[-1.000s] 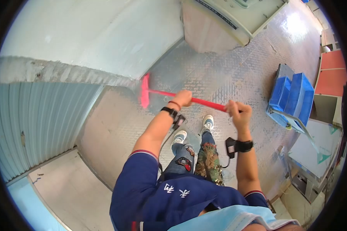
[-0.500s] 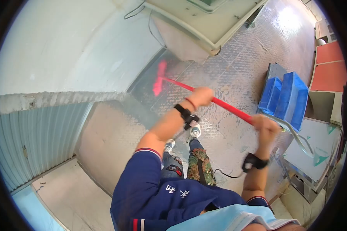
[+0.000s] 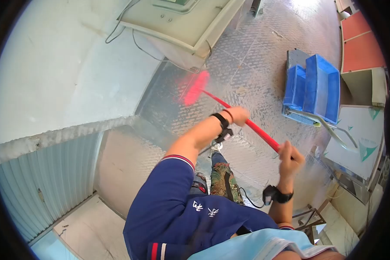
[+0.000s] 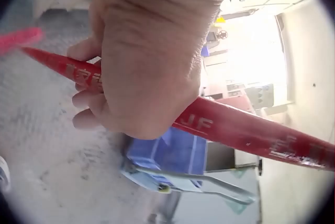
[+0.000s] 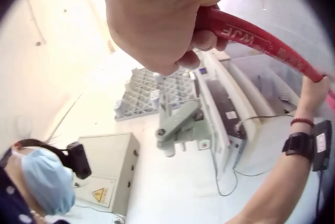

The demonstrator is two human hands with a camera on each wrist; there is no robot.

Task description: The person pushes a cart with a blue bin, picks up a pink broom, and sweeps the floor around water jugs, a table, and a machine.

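Observation:
A broom with a red handle (image 3: 264,136) and a pink head (image 3: 196,89) slants across the head view. Its head is motion-blurred, low over the grey floor near the wall. My left hand (image 3: 237,116) grips the handle partway along, fingers wrapped round it. Up at the handle's end, my right hand (image 3: 290,159) holds on with curled fingers. White lettering marks the red handle (image 4: 225,124) in the left wrist view. From the right wrist, the handle (image 5: 261,43) runs out of my fist toward the other hand.
A cream machine cabinet (image 3: 190,26) with loose cables stands ahead against the pale wall (image 3: 73,65). To the right is a cart carrying blue bins (image 3: 320,89), with a metal push bar (image 3: 333,130). Corrugated panelling (image 3: 52,182) lines the left. Dust or debris patterns the floor (image 3: 264,56).
The broom head has swept away from the wall corner toward the cabinet's foot and to the right. Both hands have travelled along, still gripping the handle, and the head view has shifted.

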